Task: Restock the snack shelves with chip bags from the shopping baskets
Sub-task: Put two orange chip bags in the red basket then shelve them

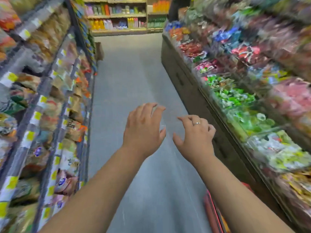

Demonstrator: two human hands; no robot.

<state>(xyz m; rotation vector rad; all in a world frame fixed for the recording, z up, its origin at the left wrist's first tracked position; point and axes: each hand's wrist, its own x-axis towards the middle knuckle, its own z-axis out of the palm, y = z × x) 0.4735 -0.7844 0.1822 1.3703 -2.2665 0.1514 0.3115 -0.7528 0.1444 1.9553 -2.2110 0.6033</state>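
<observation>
both hands, left hand (144, 127) and right hand (196, 134), reach over the aisle floor (131, 78), fingers loosely curled, spread apart, holding nothing.

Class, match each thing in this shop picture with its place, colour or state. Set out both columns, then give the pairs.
Column one
1. left hand
2. right hand
3. shopping basket
4. bottle shelf

Column two
A. red, at the bottom edge
B. at the far end, straight ahead
C. wears a ring
D. ringless, holds nothing

Pairs: 1-D, 2-C, 3-A, 4-B
</observation>
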